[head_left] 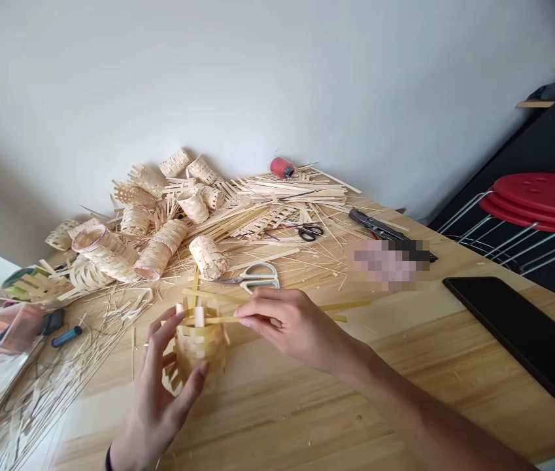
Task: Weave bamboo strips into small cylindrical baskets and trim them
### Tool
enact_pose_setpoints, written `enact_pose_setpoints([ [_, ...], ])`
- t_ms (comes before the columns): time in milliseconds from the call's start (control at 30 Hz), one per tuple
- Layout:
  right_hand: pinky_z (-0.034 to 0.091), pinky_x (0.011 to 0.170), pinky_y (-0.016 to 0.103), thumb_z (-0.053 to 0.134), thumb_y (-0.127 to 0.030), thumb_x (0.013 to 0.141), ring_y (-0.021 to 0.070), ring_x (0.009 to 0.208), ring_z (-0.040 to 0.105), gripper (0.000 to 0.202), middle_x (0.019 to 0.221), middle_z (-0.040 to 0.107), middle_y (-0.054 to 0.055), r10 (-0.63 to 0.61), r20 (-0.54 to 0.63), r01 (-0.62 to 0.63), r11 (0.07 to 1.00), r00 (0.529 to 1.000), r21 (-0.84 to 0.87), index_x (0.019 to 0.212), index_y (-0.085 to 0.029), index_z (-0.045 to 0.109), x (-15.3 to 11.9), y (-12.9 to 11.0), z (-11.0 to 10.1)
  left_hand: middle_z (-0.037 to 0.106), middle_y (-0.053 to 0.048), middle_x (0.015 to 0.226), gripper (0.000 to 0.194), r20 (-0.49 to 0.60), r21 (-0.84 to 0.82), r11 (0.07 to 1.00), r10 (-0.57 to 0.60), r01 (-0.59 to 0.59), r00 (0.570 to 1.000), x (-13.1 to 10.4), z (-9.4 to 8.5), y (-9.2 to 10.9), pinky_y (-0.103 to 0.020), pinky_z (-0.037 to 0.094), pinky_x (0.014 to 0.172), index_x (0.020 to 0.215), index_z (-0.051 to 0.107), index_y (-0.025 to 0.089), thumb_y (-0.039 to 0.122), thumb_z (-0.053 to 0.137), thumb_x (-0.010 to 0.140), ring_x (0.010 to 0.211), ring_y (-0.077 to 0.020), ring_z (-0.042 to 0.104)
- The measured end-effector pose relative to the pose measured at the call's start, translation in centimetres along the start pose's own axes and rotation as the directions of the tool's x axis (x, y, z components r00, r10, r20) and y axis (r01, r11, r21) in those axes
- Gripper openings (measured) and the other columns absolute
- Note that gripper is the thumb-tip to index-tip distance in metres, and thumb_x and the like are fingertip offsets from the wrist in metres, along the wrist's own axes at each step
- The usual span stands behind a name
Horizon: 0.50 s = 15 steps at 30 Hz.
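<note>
A small half-woven bamboo basket [199,347] stands on the wooden table [404,366] near its front. My left hand [159,386] cups it from the left and below, thumb and fingers wrapped around its wall. My right hand [291,324] pinches a long flat bamboo strip [218,320] at the basket's rim, the strip running across the upright stakes. A second strip [343,305] sticks out to the right behind this hand.
A heap of finished small woven baskets [154,216] and loose bamboo strips [282,196] fills the back. White-handled scissors [255,277], black scissors [310,231], pliers [380,229], a red thread spool [282,167] and a black tablet [527,333] lie around. Red stools [542,203] stand at right.
</note>
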State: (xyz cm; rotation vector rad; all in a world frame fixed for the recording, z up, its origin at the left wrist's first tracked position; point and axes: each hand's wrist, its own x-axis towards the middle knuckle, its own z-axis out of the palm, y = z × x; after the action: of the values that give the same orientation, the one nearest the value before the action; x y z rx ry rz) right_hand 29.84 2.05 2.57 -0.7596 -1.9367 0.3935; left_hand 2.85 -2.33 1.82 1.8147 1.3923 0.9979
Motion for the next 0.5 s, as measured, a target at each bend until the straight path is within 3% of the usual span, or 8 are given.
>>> enact_pose_setpoints([
  [167, 0.058, 0.072, 0.025, 0.07, -0.013, 0.104, 0.0149, 0.078, 0.075, 0.011, 0.092, 0.081, 0.004, -0.007, 0.034, 0.006, 0.999, 0.999, 0.033, 0.103, -0.019, 0.08, -0.3, -0.2, 0.8, 0.049, -0.011, 0.165, 0.058, -0.063, -0.036, 0.998, -0.044, 0.042, 0.997, -0.3, 0.9, 0.1, -0.039, 0.068, 0.093, 0.143, 0.056, 0.033, 0.046, 0.08, 0.093, 0.136, -0.0329, 0.067],
  [367, 0.059, 0.075, 0.026, 0.071, -0.008, 0.101, 0.0158, 0.082, 0.075, 0.017, 0.097, 0.082, 0.005, 0.042, 0.041, -0.042, 0.999, 0.998, -0.001, 0.109, -0.019, 0.08, -0.1, -0.3, -0.2, 0.06, -0.016, 0.154, 0.058, 0.011, -0.131, 0.981, -0.142, 0.142, 0.99, -0.2, 0.2, 1.0, -0.036, 0.066, 0.089, 0.148, 0.054, 0.031, 0.051, 0.075, 0.097, 0.125, -0.0319, 0.072],
  [500, 0.059, 0.075, 0.026, 0.075, -0.011, 0.1, 0.0159, 0.079, 0.076, 0.01, 0.095, 0.083, 0.006, 0.02, 0.004, -0.02, 1.0, 1.0, -0.012, 0.107, -0.016, 0.081, 0.0, -0.1, -0.3, 0.07, -0.014, 0.142, 0.065, 0.025, -0.236, 0.944, -0.231, 0.231, 0.973, 0.0, -0.3, 2.0, -0.032, 0.064, 0.08, 0.147, 0.055, 0.031, 0.053, 0.08, 0.092, 0.108, -0.0295, 0.077],
])
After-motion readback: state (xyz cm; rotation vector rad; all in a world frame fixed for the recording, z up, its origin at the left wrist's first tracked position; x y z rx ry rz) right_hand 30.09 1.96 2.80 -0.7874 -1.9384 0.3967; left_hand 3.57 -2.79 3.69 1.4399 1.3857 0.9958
